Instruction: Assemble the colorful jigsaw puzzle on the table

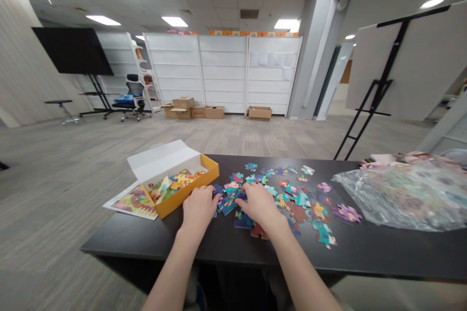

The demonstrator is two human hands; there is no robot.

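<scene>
Many colourful puzzle pieces (301,198) lie spread on the black table (175,243). My left hand (200,205) is beside the yellow box, its fingers curled at a dark blue piece (218,188) on the left side of the pile. Facing it, my right hand (258,202) has thumb and fingers bent over dark blue pieces (229,204) in the middle. What lies under its fingertips is hidden. A brown piece (258,231) and a blue one (242,219) lie below my right hand, nearer the table's front edge.
An open yellow box (189,185) with more pieces inside stands at the left, its white lid raised, on a printed picture sheet (126,200). Clear plastic bags (408,194) cover the right end of the table. Beyond stand an easel board (404,63) and cardboard boxes (182,107).
</scene>
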